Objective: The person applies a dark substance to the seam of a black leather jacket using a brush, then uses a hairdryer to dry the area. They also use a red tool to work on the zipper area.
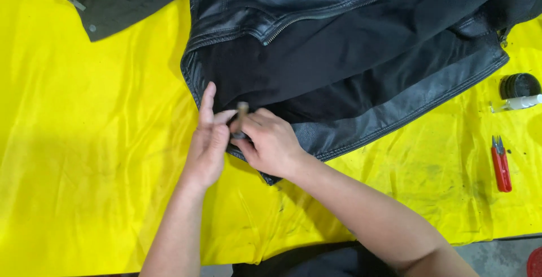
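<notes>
A black leather jacket [350,45] is lying spread across the yellow cloth [96,158], filling the frame from twelve to three o'clock, its lining turned out and a zip edge running down toward the hands. Both hands are meeting at its lower hem, just left of centre.

The left hand [206,144] is pressing on the hem with fingers half-curled, the index finger stretching straight up toward twelve o'clock along the jacket's edge; it is pinning the leather rather than gripping anything. The right hand [274,144] is closing narrowly around a small brownish tool [242,113], whose tip is sticking up between the two hands. What kind of tool it is cannot be told, since most of it is hidden in the fist.

At three o'clock, well apart from the hands, red snips [501,162] are lying on the cloth; above them a dark round tin [520,85] and a small clear bottle [516,103] are sitting side by side. A second dark garment [113,0] is lying at eleven o'clock.

By my judgement the work is sitting at one spot on the hem corner. No finished marks or stitches are showing, so how much is done cannot be read; the rest of the hem looks untouched.
</notes>
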